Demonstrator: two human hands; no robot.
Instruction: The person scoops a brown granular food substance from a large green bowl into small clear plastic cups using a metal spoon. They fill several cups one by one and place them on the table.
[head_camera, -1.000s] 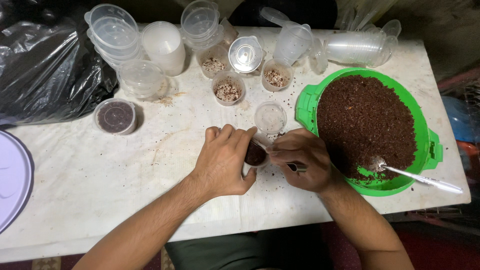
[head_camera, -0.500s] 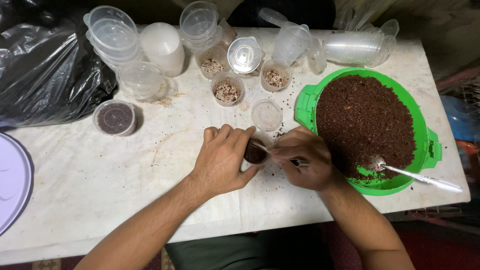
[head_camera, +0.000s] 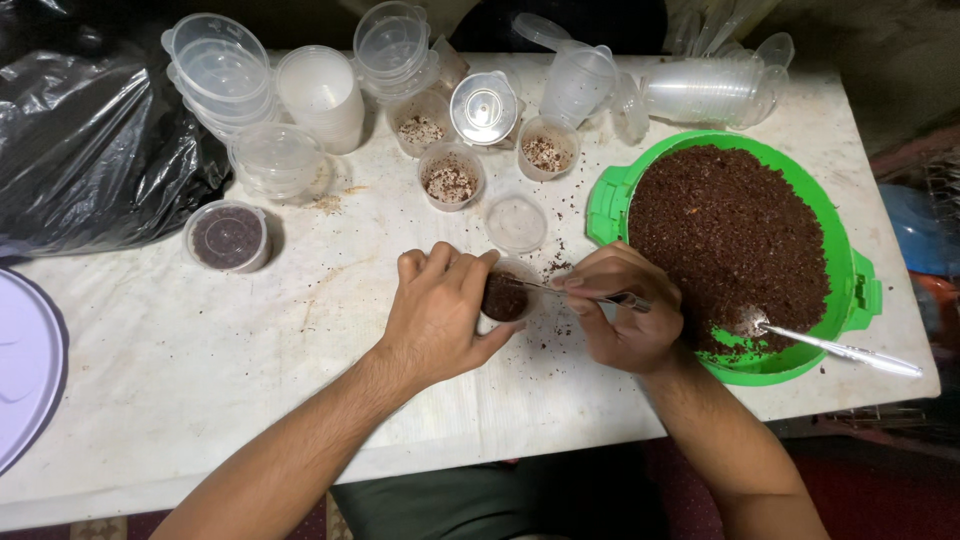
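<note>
cup (head_camera: 505, 297) in left hand's (head_camera: 440, 315) curled grip | right hand (head_camera: 625, 315) just beside, pinching metal tool (head_camera: 580, 293), probably tweezers, lying crosswise, tip over cup

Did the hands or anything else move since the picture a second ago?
Hardly. The left hand still grips the small cup of brown crumbs, and the right hand still holds the thin metal tool over it. The green bowl, its spoon and the other cups stayed put.

A crumpled black plastic bag (head_camera: 95, 150) lies at the table's far left corner.
</note>
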